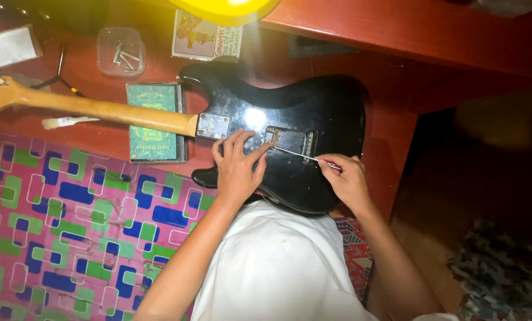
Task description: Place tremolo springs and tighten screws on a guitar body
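A black electric guitar body (pixel 313 113) lies face down on a red floor, its pale wooden neck (pixel 99 110) running off to the left. My left hand (pixel 237 166) rests flat on the body, fingertips at the open cavity (pixel 290 141) on the back. A thin metal tool (pixel 296 153) is pinched in my right hand (pixel 346 178), its tip poking into that cavity. A metal neck plate (pixel 212 126) sits where neck meets body.
A clear plastic box with screws (pixel 121 52) stands at the back left. A green booklet (pixel 154 122) lies under the neck, a small brush (pixel 70 122) beside it. A patterned mat (pixel 70 232) covers the lower left. A red desk edge (pixel 408 30) is above.
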